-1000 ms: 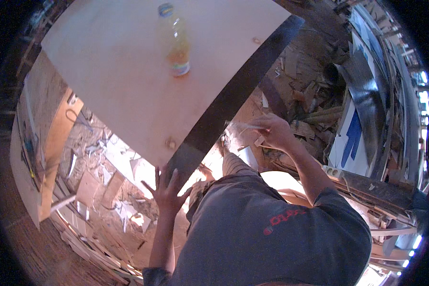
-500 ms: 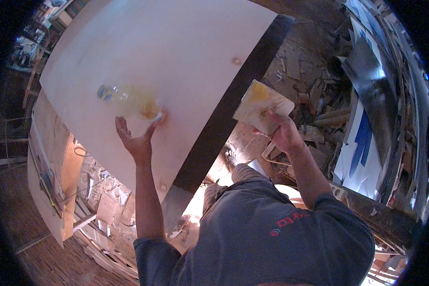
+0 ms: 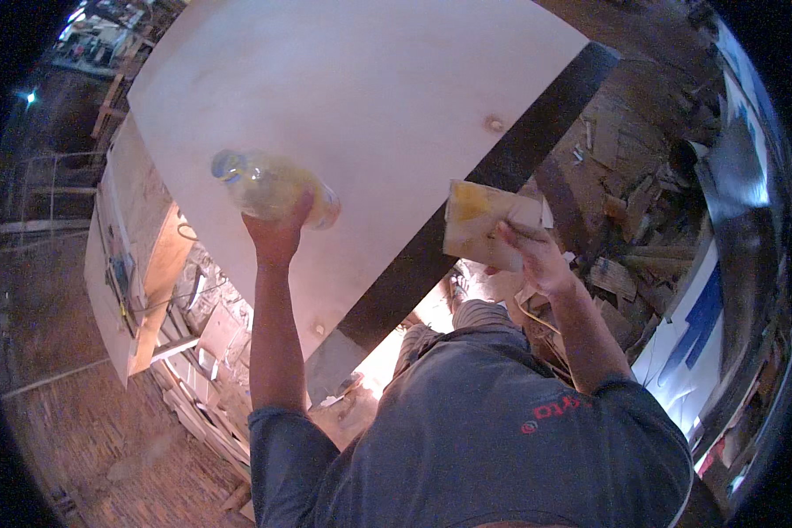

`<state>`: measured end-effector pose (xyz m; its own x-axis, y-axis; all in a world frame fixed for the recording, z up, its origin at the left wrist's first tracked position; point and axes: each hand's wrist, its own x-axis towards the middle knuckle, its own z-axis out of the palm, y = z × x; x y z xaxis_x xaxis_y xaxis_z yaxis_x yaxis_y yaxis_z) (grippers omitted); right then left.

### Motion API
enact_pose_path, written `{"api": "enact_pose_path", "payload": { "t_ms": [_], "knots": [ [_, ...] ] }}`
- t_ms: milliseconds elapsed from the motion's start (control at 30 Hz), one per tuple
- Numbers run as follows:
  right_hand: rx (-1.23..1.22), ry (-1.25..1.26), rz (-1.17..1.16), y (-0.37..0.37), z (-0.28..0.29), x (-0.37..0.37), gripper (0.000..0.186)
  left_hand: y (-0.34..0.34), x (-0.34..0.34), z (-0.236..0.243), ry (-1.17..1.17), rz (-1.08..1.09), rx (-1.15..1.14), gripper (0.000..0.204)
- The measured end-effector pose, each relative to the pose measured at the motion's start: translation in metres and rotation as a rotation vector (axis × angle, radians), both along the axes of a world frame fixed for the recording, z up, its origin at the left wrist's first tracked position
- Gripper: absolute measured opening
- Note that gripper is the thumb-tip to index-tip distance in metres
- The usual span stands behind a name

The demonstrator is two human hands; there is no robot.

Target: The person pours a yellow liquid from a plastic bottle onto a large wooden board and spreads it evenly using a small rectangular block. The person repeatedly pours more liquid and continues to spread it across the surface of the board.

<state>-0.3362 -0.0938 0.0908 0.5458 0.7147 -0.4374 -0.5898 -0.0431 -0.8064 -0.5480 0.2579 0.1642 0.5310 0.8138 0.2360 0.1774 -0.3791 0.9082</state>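
Observation:
A clear plastic bottle [image 3: 271, 183] with a blue cap and pale yellow contents is tilted over a large pale board, its cap toward the far left. My left hand [image 3: 277, 231] grips it from below, fingers wrapped round its body. My right hand [image 3: 544, 264] pinches a flat, squarish pale piece [image 3: 477, 231] with a yellow smear on one corner; what it is made of I cannot tell. That piece is over the dark strip [image 3: 512, 151] along the right edge of the large board [image 3: 387, 106].
Wood offcuts and debris [image 3: 620, 277] litter the ground on the right. Sheets with blue and white surfaces [image 3: 691, 326] lean at the far right. An upright panel [image 3: 163, 282] and several thin strips of wood stand at the left.
My left hand was spread open beside the bottle and now closes round it. The flat piece in my right hand has turned and dropped slightly. The whole view has shifted.

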Motion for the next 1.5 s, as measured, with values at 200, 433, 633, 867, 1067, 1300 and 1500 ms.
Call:
{"api": "enact_pose_path", "payload": {
  "t_ms": [200,433,633,867,1067,1300,1500],
  "knots": [
    [0.071,0.191,0.354,0.051,0.026,-0.014,0.054,-0.016,-0.015,0.06,0.514,-0.144,0.567,0.061],
    [0.253,0.505,0.448,0.08,0.037,-0.051,0.062,-0.009,-0.035,0.12,0.94,-0.27,1.082,0.053],
    [0.283,0.559,0.492,0.087,0.034,-0.068,0.062,-0.011,-0.038,0.143,1.026,-0.338,1.242,0.047],
    [0.244,0.501,0.527,0.086,0.026,-0.068,0.062,-0.014,-0.042,0.135,1.009,-0.33,1.295,0.039],
    [0.251,0.556,0.517,0.084,0.036,-0.071,0.061,-0.015,-0.045,0.127,0.965,-0.314,1.322,0.037],
    [0.207,0.55,0.525,0.082,0.031,-0.072,0.059,-0.014,-0.052,0.121,0.936,-0.308,1.321,0.038],
    [0.184,0.52,0.523,0.082,0.031,-0.074,0.059,-0.014,-0.059,0.115,0.921,-0.295,1.303,0.039]
  ]
}}
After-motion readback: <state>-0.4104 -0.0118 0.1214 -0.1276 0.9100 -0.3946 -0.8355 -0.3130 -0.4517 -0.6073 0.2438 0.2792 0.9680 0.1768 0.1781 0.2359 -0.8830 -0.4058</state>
